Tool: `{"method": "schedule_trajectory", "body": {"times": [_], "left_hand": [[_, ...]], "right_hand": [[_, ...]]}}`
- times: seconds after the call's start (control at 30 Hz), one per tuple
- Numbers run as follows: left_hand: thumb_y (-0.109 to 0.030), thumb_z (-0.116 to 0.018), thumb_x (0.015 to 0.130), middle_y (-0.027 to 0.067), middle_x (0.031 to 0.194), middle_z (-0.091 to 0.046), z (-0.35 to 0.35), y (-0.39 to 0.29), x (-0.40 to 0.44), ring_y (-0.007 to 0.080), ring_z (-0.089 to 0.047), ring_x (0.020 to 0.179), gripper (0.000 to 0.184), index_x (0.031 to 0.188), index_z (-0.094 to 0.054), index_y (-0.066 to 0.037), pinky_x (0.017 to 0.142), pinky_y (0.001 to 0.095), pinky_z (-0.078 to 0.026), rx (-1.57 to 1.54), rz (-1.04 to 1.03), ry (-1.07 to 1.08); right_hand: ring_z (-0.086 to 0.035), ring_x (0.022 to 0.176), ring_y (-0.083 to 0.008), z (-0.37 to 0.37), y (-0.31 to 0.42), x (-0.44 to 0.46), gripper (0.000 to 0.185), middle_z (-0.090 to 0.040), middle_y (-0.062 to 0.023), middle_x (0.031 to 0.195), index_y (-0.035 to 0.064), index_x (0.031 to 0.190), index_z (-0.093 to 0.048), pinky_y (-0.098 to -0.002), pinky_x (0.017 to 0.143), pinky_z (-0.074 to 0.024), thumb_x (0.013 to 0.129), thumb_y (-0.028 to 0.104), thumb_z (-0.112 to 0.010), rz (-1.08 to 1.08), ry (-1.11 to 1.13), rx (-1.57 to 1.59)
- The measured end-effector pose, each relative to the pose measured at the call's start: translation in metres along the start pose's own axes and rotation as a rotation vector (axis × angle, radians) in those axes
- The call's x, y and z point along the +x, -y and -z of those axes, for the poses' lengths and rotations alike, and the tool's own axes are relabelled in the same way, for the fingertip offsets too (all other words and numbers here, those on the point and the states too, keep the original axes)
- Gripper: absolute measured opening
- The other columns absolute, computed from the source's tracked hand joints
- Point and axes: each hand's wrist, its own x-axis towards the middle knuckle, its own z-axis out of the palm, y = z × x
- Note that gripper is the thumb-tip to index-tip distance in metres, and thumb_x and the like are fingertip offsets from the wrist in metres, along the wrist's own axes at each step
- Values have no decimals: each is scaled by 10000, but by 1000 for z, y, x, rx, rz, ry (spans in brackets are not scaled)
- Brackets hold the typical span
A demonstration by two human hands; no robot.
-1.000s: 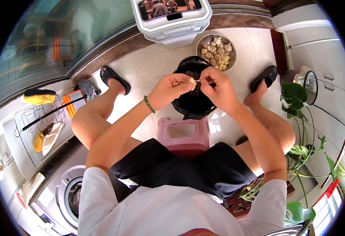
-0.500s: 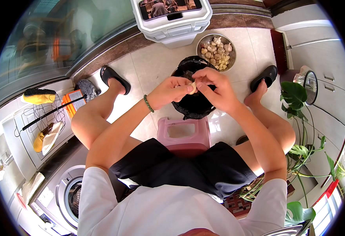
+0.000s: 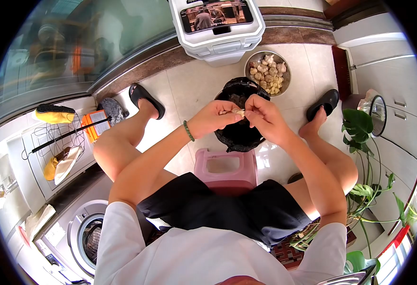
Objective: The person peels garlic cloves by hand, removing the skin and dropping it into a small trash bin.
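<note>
Both hands meet above a bin lined with a black bag [image 3: 240, 142]. My left hand [image 3: 216, 117] is closed, pinching a pale garlic clove [image 3: 240, 113] between thumb and fingers. From the other side, my right hand [image 3: 264, 118] has its thumb and fingertips closed at the clove's end. Whether a strip of skin is in the right fingertips is too small to make out. Beyond the bin, a metal bowl [image 3: 287, 78] holds several whole garlic bulbs [image 3: 268, 68] and, at its near side, peeled cloves [image 3: 274, 87].
A pink plastic stool [image 3: 201, 166] stands between my legs. At the back, a phone [image 3: 217, 16] lies on a grey-white box [image 3: 222, 46]. A leafy plant [image 3: 358, 124] is at right; a washing machine [image 3: 87, 237] and a wire rack [image 3: 58, 142] are at left.
The camera view has tilted, so everything sits lower in the picture. My right fingers have drawn in closer at the clove's end, while my left hand keeps its pinch.
</note>
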Motion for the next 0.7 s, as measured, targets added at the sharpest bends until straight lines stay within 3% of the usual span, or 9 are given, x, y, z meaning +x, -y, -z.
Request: {"method": "schedule_trajectory", "body": {"times": [0.23,0.33,0.5,0.7], "left_hand": [[-260,-639,954,-107,680,-441,-1,-3,-1,11,-340,591,229,1031,-675,-47,521,200,-271,17,22,11],[-263,-649,952,-107,709,-503,-1,0,-1,3,-382,627,263,1080,-700,-39,539,186,-300,73,-22,-41],[-185,-679,933,-54,887,-637,-3,3,-1,1,-501,772,262,1119,-697,-1,639,178,-405,156,-54,-139],[-150,-684,926,-40,905,-652,-1,5,-3,5,-529,803,239,1087,-691,26,667,192,-436,131,-102,-123]], "right_hand": [[-515,626,-49,0,1,2,63,-543,-2,768,24,891,-507,-213,545,-467,932,55,-543,-89,15,165],[-510,611,-53,-2,1,3,70,-535,-2,764,26,879,-501,-217,538,-460,934,49,-537,-100,2,181],[-512,601,-58,-4,-7,1,63,-503,-2,743,33,882,-492,-224,531,-461,940,40,-515,-66,-13,150],[-520,592,-65,3,-3,4,50,-504,5,744,31,910,-503,-221,541,-448,957,46,-496,-106,-50,373]]}}
